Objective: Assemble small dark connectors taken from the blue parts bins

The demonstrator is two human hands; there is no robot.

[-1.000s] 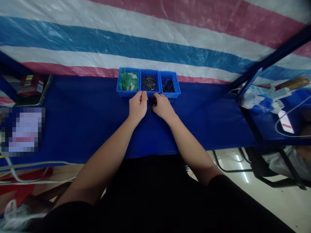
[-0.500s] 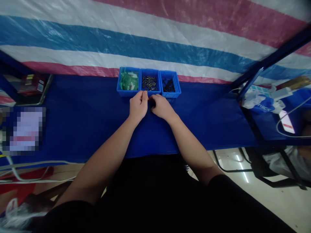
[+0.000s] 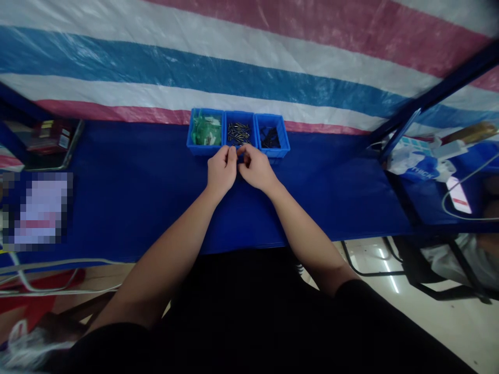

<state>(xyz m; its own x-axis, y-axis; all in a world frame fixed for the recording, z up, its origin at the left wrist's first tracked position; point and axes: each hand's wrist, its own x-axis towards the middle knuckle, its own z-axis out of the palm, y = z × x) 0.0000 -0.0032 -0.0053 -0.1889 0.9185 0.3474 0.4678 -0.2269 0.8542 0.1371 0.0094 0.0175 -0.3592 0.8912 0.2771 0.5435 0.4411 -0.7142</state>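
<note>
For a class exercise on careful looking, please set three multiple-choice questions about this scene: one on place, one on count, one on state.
1. Which bin holds the slender metal pin-like parts? A left, B middle, C right.
2. How many blue plastic bins stand in the row on the dark blue cloth? A two, B five, C three.
3. Where are the bare left hand and bare right hand? A close together just before the bins, B inside the bins, C far apart.

Answers:
1 B: they lie between green items and small black parts.
2 C: three stand side by side.
3 A: both hands sit at the bins' front edge.
</note>
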